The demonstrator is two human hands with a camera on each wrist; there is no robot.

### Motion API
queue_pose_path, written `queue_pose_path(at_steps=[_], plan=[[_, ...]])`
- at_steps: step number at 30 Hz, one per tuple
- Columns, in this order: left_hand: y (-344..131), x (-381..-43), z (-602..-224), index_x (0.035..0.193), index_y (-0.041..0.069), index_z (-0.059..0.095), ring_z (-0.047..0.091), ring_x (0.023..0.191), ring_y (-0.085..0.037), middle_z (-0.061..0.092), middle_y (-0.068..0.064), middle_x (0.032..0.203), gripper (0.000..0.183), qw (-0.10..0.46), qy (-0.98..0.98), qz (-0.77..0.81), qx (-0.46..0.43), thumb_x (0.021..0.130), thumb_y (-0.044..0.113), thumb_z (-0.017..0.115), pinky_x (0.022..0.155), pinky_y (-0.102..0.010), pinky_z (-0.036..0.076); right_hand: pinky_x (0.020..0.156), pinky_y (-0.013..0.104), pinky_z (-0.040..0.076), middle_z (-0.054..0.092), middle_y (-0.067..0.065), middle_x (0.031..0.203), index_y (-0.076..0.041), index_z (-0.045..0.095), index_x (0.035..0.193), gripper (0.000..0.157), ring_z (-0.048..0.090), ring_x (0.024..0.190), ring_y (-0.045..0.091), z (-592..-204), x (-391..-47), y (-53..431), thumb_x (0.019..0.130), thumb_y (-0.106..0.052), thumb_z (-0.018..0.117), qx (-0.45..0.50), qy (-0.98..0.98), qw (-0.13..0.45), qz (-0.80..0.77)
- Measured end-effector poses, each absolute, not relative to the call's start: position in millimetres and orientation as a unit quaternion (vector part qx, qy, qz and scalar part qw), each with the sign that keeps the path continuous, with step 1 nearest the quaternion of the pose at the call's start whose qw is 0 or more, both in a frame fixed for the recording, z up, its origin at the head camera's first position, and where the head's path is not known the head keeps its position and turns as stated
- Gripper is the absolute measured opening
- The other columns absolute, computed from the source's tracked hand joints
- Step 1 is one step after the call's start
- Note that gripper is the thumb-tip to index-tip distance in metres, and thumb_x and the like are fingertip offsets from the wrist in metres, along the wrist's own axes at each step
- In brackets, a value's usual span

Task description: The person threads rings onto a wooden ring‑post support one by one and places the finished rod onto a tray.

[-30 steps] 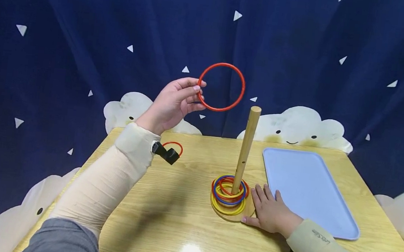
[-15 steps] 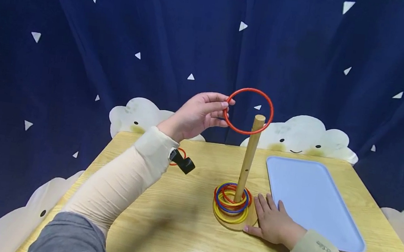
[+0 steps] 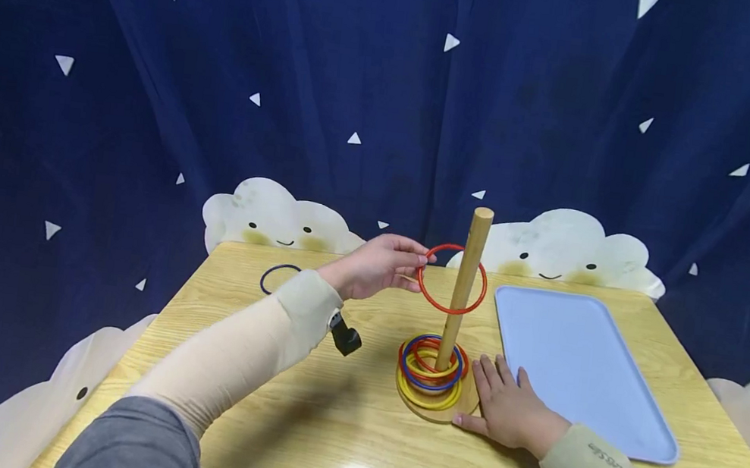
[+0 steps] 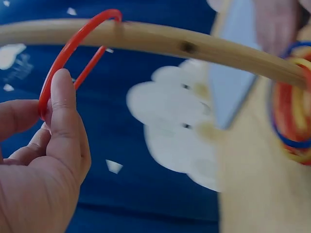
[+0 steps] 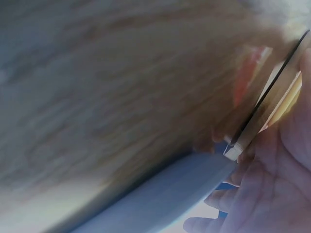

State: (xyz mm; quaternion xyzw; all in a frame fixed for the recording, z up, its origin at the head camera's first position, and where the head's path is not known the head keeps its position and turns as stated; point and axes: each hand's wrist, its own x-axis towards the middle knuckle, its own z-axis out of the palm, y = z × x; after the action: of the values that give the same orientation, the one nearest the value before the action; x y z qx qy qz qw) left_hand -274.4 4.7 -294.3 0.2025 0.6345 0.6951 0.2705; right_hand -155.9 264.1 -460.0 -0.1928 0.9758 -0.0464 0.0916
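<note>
In the head view my left hand [image 3: 387, 267] pinches a red ring [image 3: 452, 311] between thumb and fingers at its left side. That ring encircles the upright wooden post [image 3: 476, 248], roughly midway up; the left wrist view shows the same red ring [image 4: 60, 58] looped round the post [image 4: 160, 41]. Several red, yellow and blue rings [image 3: 427, 404] lie stacked at the foot of the post, on its round wooden base [image 3: 470, 396]. My right hand [image 3: 509, 404] rests with fingers spread against the right edge of the base.
A light blue tray [image 3: 580, 370] lies right of the base, beyond my right hand. A dark blue ring [image 3: 262, 281] sits on the table [image 3: 298, 439] behind my left wrist. A navy curtain [image 3: 337, 70] with white clouds hangs behind the table.
My left hand has carried the red ring right and over the post's top, then lowered it around the post. My right hand has stayed at the base.
</note>
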Motion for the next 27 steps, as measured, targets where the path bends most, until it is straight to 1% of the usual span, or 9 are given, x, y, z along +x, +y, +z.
queue_pose_path(at_steps=[3, 8, 11, 14, 16, 18, 20, 23, 27], plan=[[2.8, -280.1, -321.0, 0.124, -0.017, 0.054, 0.056, 0.072, -0.009, 0.061, -0.004, 0.097, 0.023, 0.290, 0.645, 0.683, 0.184, 0.105, -0.005, 0.049, 0.077, -0.030, 0.060, 0.109, 0.081, 0.017, 0.025, 0.037, 0.159, 0.013, 0.029, 0.154, 0.112, 0.019, 0.146, 0.059, -461.9, -156.8, 265.8, 0.094, -0.081, 0.041, -0.190, 0.977, 0.089, -0.047], [-1.2, -284.3, -360.0, 0.119, -0.013, 0.058, 0.046, 0.065, -0.007, 0.056, -0.004, 0.088, 0.018, 0.312, 0.667, 0.657, 0.162, 0.106, -0.003, 0.050, 0.082, -0.033, 0.061, 0.109, 0.081, 0.018, 0.025, 0.036, 0.160, 0.013, 0.030, 0.154, 0.112, 0.019, 0.147, 0.058, -465.6, -157.9, 266.3, 0.094, -0.081, 0.041, -0.188, 0.978, 0.084, -0.035], [-1.3, -284.1, -378.8, 0.116, -0.012, 0.058, 0.050, 0.068, -0.008, 0.055, -0.004, 0.087, 0.017, 0.317, 0.672, 0.651, 0.156, 0.106, -0.003, 0.050, 0.088, -0.037, 0.060, 0.109, 0.081, 0.018, 0.025, 0.037, 0.159, 0.014, 0.030, 0.154, 0.110, 0.019, 0.146, 0.059, -461.5, -156.7, 264.2, 0.095, -0.078, 0.045, -0.185, 0.978, 0.092, -0.036], [0.2, -283.0, -395.0, 0.115, -0.012, 0.058, 0.055, 0.070, -0.010, 0.057, -0.006, 0.091, 0.015, 0.323, 0.673, 0.649, 0.148, 0.106, -0.004, 0.050, 0.085, -0.036, 0.060, 0.110, 0.080, 0.019, 0.025, 0.037, 0.159, 0.014, 0.029, 0.154, 0.108, 0.019, 0.146, 0.059, -454.9, -154.8, 260.5, 0.096, -0.075, 0.048, -0.180, 0.978, 0.101, -0.037], [1.3, -282.6, -404.0, 0.117, -0.015, 0.056, 0.058, 0.073, -0.012, 0.058, -0.008, 0.097, 0.017, 0.328, 0.673, 0.647, 0.143, 0.106, -0.004, 0.049, 0.080, -0.032, 0.061, 0.109, 0.081, 0.019, 0.026, 0.038, 0.158, 0.014, 0.030, 0.153, 0.106, 0.020, 0.145, 0.060, -452.2, -154.1, 258.5, 0.096, -0.071, 0.052, -0.180, 0.977, 0.100, -0.044], [2.0, -282.7, -411.6, 0.121, -0.017, 0.055, 0.060, 0.075, -0.014, 0.059, -0.010, 0.103, 0.021, 0.332, 0.678, 0.640, 0.138, 0.106, -0.003, 0.049, 0.073, -0.027, 0.060, 0.109, 0.080, 0.019, 0.026, 0.037, 0.159, 0.014, 0.029, 0.154, 0.106, 0.020, 0.146, 0.059, -451.7, -154.1, 257.8, 0.096, -0.072, 0.052, -0.180, 0.978, 0.098, -0.041], [1.5, -283.2, -418.0, 0.125, -0.019, 0.054, 0.061, 0.075, -0.015, 0.059, -0.011, 0.104, 0.025, 0.333, 0.688, 0.631, 0.135, 0.106, -0.003, 0.050, 0.071, -0.026, 0.060, 0.109, 0.081, 0.018, 0.026, 0.038, 0.159, 0.015, 0.029, 0.153, 0.106, 0.020, 0.145, 0.060, -452.9, -154.7, 258.5, 0.096, -0.071, 0.053, -0.181, 0.978, 0.095, -0.045], [-1.6, -284.1, -425.5, 0.126, -0.018, 0.056, 0.061, 0.073, -0.015, 0.060, -0.010, 0.096, 0.026, 0.334, 0.701, 0.617, 0.127, 0.106, -0.002, 0.050, 0.070, -0.025, 0.060, 0.109, 0.081, 0.018, 0.025, 0.038, 0.158, 0.015, 0.029, 0.153, 0.109, 0.019, 0.145, 0.060, -459.4, -157.1, 262.0, 0.096, -0.075, 0.048, -0.186, 0.978, 0.088, -0.045], [-10.4, -286.6, -431.3, 0.125, -0.018, 0.055, 0.060, 0.072, -0.014, 0.058, -0.009, 0.084, 0.026, 0.332, 0.705, 0.615, 0.121, 0.106, -0.001, 0.049, 0.068, -0.024, 0.059, 0.109, 0.080, 0.020, 0.027, 0.037, 0.158, 0.014, 0.031, 0.153, 0.112, 0.021, 0.145, 0.059, -466.7, -158.9, 265.4, 0.094, -0.080, 0.042, -0.189, 0.979, 0.073, -0.036]])
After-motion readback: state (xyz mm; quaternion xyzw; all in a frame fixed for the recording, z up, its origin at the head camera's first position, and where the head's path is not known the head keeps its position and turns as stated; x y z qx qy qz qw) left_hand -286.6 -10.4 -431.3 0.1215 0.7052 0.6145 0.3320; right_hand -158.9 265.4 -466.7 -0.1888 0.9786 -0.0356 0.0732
